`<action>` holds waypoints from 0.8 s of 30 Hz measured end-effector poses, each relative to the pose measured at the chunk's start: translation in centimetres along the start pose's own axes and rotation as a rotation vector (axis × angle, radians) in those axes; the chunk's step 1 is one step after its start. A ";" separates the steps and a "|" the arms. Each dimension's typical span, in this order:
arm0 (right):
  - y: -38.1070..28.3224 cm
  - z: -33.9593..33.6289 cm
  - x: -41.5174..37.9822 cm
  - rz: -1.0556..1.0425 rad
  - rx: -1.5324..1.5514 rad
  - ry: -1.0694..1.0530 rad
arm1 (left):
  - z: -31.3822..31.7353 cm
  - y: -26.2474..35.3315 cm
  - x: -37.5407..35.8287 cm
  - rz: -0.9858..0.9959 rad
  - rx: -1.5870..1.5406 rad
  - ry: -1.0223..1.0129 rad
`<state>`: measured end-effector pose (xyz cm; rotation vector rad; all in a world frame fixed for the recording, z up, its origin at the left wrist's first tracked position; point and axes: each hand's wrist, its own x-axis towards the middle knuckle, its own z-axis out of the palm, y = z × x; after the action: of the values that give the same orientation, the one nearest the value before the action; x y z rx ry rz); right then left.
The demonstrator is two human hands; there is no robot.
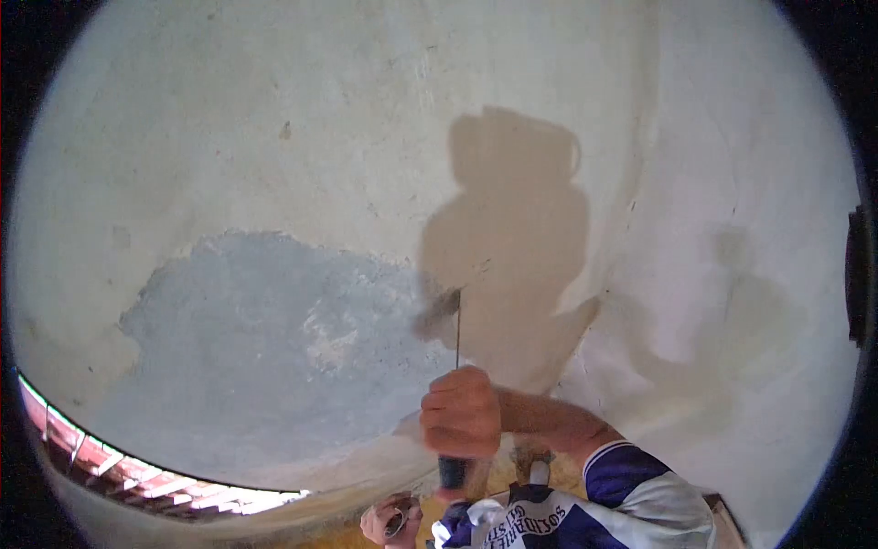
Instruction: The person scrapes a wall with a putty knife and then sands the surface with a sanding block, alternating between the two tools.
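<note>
My right hand is closed in a fist around the dark handle of a tool. A thin straight blade rises from above the fist, its upper end at the wall near the edge of the grey patch. Lower and to the left, my left hand has its fingers curled round a small round object with a pale rim, too small to name.
A pale plastered wall fills most of the view, with a shadow of a person on it. Another wall meets it at the right. A dark object stands at the right edge. An opening with slats shows at the lower left.
</note>
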<state>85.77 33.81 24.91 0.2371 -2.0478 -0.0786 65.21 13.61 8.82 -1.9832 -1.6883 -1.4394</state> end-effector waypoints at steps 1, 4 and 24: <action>0.1 -0.2 0.0 0.001 0.008 0.019 | -0.1 0.4 -1.0 -0.004 0.069 0.028; -1.7 -0.3 0.8 -0.079 0.072 0.104 | 0.1 0.9 -2.1 0.082 0.083 0.103; 0.1 0.5 -0.8 -0.048 0.089 0.100 | 3.6 4.0 -4.8 -0.145 0.042 0.258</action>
<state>85.68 34.05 23.95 0.3392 -1.9484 -0.0051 71.02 11.33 5.13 -1.6013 -1.7588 -1.6125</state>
